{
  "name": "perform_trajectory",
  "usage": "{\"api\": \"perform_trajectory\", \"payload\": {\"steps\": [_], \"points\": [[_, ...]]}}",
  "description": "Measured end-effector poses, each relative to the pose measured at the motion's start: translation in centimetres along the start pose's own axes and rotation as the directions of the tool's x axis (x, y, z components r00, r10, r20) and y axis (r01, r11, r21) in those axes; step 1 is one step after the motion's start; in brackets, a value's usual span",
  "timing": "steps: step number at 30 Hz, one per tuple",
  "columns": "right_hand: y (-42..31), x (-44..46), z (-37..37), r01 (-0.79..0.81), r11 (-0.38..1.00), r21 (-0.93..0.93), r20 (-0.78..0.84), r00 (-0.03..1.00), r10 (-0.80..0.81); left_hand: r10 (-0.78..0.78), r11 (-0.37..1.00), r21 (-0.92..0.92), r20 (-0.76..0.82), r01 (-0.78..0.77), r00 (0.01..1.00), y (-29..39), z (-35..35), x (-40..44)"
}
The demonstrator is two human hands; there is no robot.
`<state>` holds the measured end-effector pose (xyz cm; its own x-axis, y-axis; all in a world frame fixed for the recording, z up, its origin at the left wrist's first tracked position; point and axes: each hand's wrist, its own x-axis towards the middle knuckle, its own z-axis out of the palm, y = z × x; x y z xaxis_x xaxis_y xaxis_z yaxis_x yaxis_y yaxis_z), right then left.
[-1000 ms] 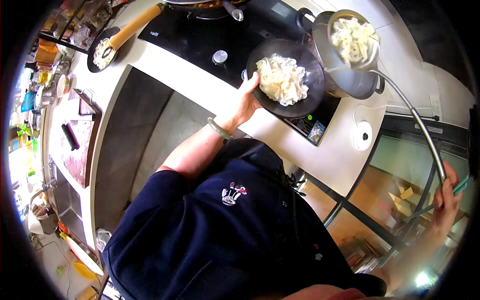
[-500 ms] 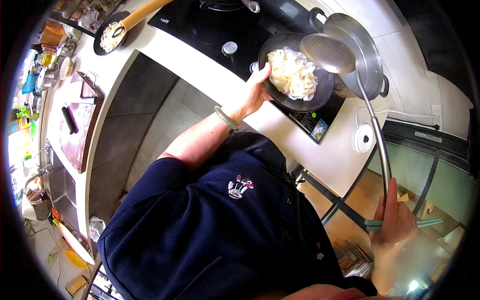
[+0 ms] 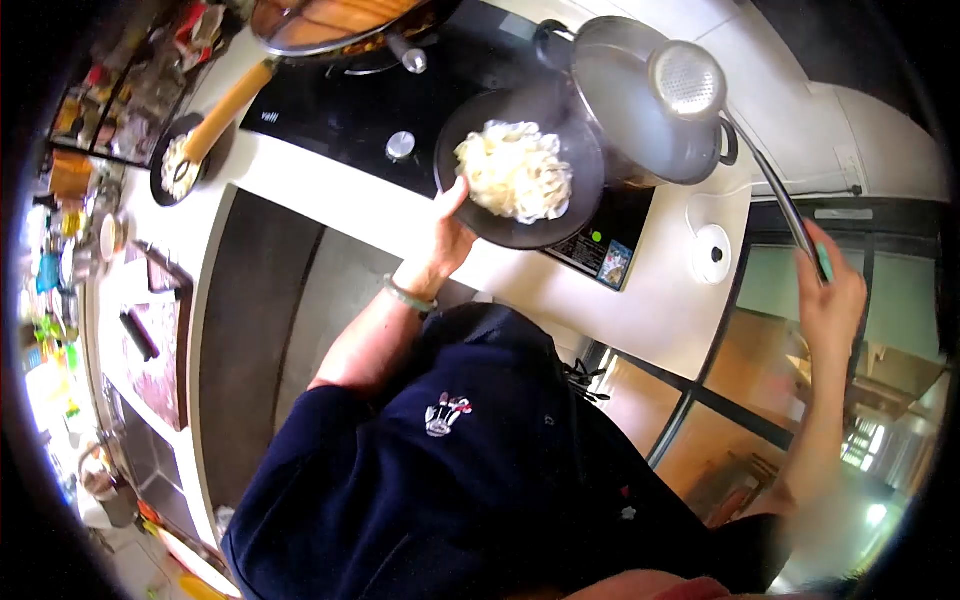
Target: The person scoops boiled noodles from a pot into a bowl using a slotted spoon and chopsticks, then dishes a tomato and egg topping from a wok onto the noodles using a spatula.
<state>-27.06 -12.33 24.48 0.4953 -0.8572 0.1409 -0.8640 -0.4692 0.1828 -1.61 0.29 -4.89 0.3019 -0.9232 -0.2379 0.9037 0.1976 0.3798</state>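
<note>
My left hand [image 3: 450, 238] grips the near-left rim of a dark bowl [image 3: 588, 185], its thumb over the edge. Pale, wide noodles [image 3: 515, 172] are heaped inside the bowl, which is held above the front of the cooktop. My right hand [image 3: 832, 295] is closed around the long handle of a perforated skimmer [image 3: 688, 80]. Green chopsticks [image 3: 824, 262] are held in that same hand, mostly hidden by it. The skimmer's head is over the right side of a deep metal pot [image 3: 718, 150] with cloudy liquid and steam.
A lidded pan [image 3: 335, 25] with a wooden handle [image 3: 228, 112] sits on the black cooktop [image 3: 330, 115]. Another dark bowl [image 3: 160, 195] with pale food stands left on the counter. A white round object [image 3: 711, 253] lies right. A cutting board [image 3: 165, 375] is far left.
The skimmer has moved from beside the noodle bowl to the pot's right side, my right hand rising with it. My left hand still holds the bowl. The view has shifted, showing the lidded pan.
</note>
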Motion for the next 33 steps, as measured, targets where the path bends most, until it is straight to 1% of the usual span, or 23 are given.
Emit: {"api": "perform_trajectory", "payload": {"steps": [1, 3, 4, 6, 7, 8, 10, 11, 13, 14, 16, 17, 18, 20, 21, 23, 24, 25, 26, 27, 28, 30, 33], "points": [[0.3, 1.1, 1.1, -0.020, 1.000, 0.004, -0.005, 1.000, 0.020, -0.011, 0.999, -0.035, 0.005, 0.011, 1.000, -0.1, -0.6, 0.1], [1.1, 2.9, 4.3, 0.220, 0.960, -0.173, -0.075, 0.969, -0.236, -0.016, 0.997, -0.074, -0.002, 0.016, 1.000, -0.3, -1.1, 0.1], [1.2, 3.5, 5.5, 0.207, 0.964, -0.166, -0.078, 0.972, -0.222, -0.024, 0.999, -0.047, -0.042, 0.022, 0.999, -0.2, -1.0, -0.2], [0.9, 4.7, 7.2, 0.226, 0.956, -0.185, -0.043, 0.970, -0.237, 0.005, 1.000, -0.014, -0.065, -0.006, 0.998, -0.1, -1.1, -0.2], [0.9, 5.1, 7.9, 0.237, 0.951, -0.199, -0.023, 0.969, -0.247, -0.013, 0.999, -0.039, -0.049, 0.011, 0.999, 0.0, -1.3, -0.2], [0.6, 5.5, 8.1, 0.228, 0.955, -0.190, -0.027, 0.971, -0.238, 0.002, 1.000, -0.024, -0.083, -0.004, 0.997, 0.0, -1.2, -0.4], [0.1, 6.1, 8.6, 0.177, 0.959, -0.223, 0.054, 0.984, -0.169, -0.002, 1.000, -0.028, -0.062, 0.000, 0.998, 0.0, -1.8, -0.3], [0.2, 6.4, 9.0, 0.168, 0.963, -0.212, 0.055, 0.986, -0.160, -0.008, 1.000, -0.015, -0.063, 0.007, 0.998, -0.1, -2.1, -0.2], [0.5, 7.0, 10.0, 0.108, 0.989, -0.097, 0.000, 0.994, -0.108, 0.014, 1.000, -0.010, -0.030, -0.014, 0.999, 0.1, -2.0, -0.2], [0.9, 7.3, 10.4, 0.098, 0.991, -0.087, 0.004, 0.995, -0.098, 0.006, 1.000, 0.001, -0.032, -0.006, 0.999, 0.1, -2.0, -0.2], [2.1, 7.5, 11.1, 0.109, 0.984, 0.139, -0.045, 0.994, -0.104, 0.051, 0.998, 0.032, -0.003, -0.051, 0.999, 0.0, -1.7, -0.2], [2.8, 7.7, 11.8, 0.108, 0.965, 0.239, -0.044, 0.994, -0.100, 0.060, 0.997, 0.054, -0.014, -0.059, 0.998, 0.0, -1.6, -0.2], [3.8, 7.8, 12.8, 0.099, 0.965, 0.244, -0.042, 0.995, -0.092, 0.053, 0.997, 0.061, -0.014, -0.052, 0.998, 0.0, -1.5, -0.2], [5.2, 8.0, 14.7, 0.170, 0.851, 0.497, -0.072, 0.985, -0.155, 0.039, 0.997, 0.062, -0.016, -0.038, 0.999, 0.1, -1.5, -0.3], [4.9, 7.9, 14.6, 0.167, 0.848, 0.502, -0.072, 0.986, -0.151, 0.038, 0.997, 0.069, -0.016, -0.037, 0.999, 0.2, -1.3, -0.3], [3.8, 7.4, 13.3, -0.004, 0.772, 0.635, 0.105, 0.991, -0.081, 0.051, 0.994, 0.095, -0.034, -0.048, 0.998, 0.2, -1.0, -0.3], [3.4, 7.2, 12.4, -0.009, 0.768, 0.641, 0.108, 0.991, -0.079, 0.049, 0.994, 0.103, -0.038, -0.045, 0.998, 0.2, -1.0, -0.3], [3.1, 7.1, 11.1, -0.208, 0.693, 0.690, 0.285, 0.959, 0.005, 0.056, 0.993, 0.107, -0.049, -0.051, 0.997, 0.1, -1.0, -0.4], [3.1, 7.0, 10.3, -0.403, 0.597, 0.693, 0.458, 0.886, 0.066, 0.063, 0.992, 0.110, -0.059, -0.056, 0.996, 0.1, -1.0, -0.4], [4.1, 7.2, 10.4, -0.467, 0.523, 0.713, 0.542, 0.840, 0.012, 0.059, 0.992, 0.112, -0.061, -0.051, 0.996, 0.2, -0.9, -0.4], [4.2, 7.0, 10.1, -0.471, 0.521, 0.712, 0.545, 0.838, 0.014, 0.055, 0.993, 0.108, -0.046, -0.050, 0.997, 0.2, -0.7, -0.3], [4.5, 6.4, 9.2, -0.570, 0.430, 0.700, 0.602, 0.795, 0.073, 0.050, 0.994, 0.102, -0.032, -0.047, 0.998, 0.2, -0.6, -0.3], [5.2, 6.3, 8.2, -0.613, 0.385, 0.690, 0.647, 0.761, 0.050, 0.037, 0.995, 0.097, -0.033, -0.033, 0.999, 0.3, -0.6, -0.2]]}}
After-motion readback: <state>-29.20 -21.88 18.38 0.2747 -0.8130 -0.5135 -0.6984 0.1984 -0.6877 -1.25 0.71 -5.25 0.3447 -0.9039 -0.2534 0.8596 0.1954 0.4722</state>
